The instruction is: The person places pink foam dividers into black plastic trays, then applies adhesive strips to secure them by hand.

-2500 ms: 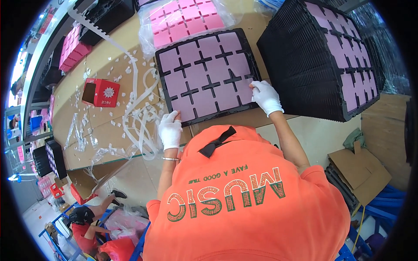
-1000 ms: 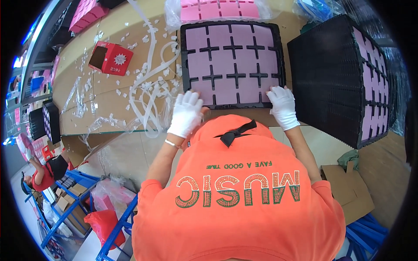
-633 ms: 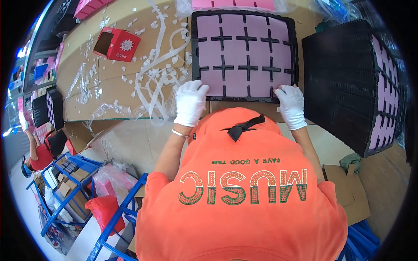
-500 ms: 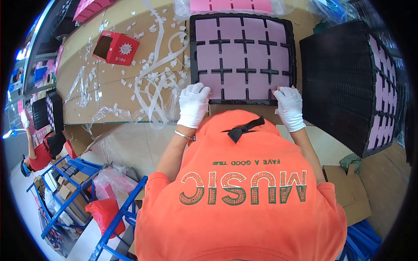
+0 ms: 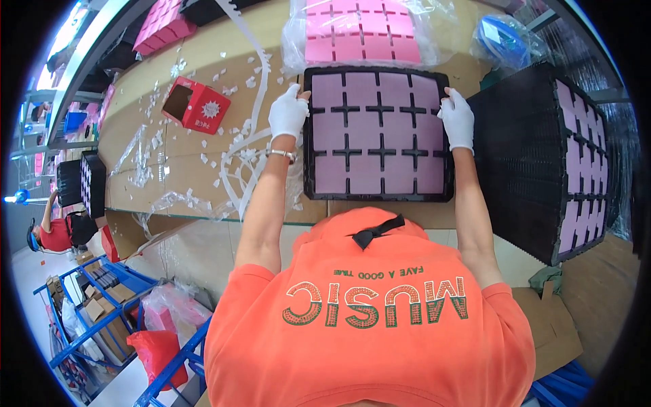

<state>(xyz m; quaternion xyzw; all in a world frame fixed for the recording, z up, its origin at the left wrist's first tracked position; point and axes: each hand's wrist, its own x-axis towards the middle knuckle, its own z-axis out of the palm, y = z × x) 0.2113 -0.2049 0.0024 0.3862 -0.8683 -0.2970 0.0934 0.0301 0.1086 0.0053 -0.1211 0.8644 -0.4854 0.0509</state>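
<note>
White-gloved fingers [image 5: 293, 93], black tray [image 5: 378, 197] between, purple inserts [image 5: 364, 129]

White gloves [image 5: 287, 117] go with an orange short-sleeved shirt [image 5: 376, 359].

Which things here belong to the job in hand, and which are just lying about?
In use:
black tray, with the left hand and right hand at its sides
purple sheet in that tray
probably the stack of matching trays

Apparently lying about:
red box
white strip
white scraps
clear plastic
</note>
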